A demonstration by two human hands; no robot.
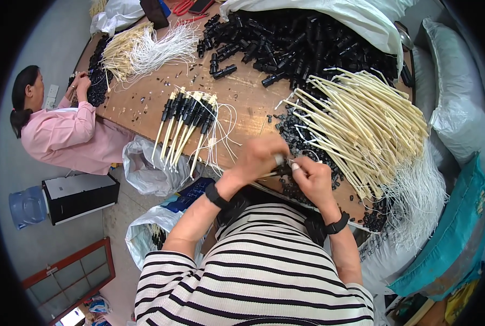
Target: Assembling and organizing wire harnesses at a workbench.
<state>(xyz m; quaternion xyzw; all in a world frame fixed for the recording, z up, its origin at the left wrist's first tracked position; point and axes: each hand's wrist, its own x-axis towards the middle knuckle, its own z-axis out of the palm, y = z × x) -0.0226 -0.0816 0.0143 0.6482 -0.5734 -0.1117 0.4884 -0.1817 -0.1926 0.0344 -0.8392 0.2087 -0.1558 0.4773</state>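
By the table edge (131, 118), left hand (263, 156) and right hand (314, 179) pinch something tiny (290, 161), cream rods (362, 122) crowding close.

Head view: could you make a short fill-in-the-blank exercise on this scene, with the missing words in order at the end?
1. The largest heap of pale rods lies on the person's ____ side.
2. The wristbands behind the left hand and right hand are coloured ____.
3. The co-worker's top is ____.

Missing words: right; black; pink.
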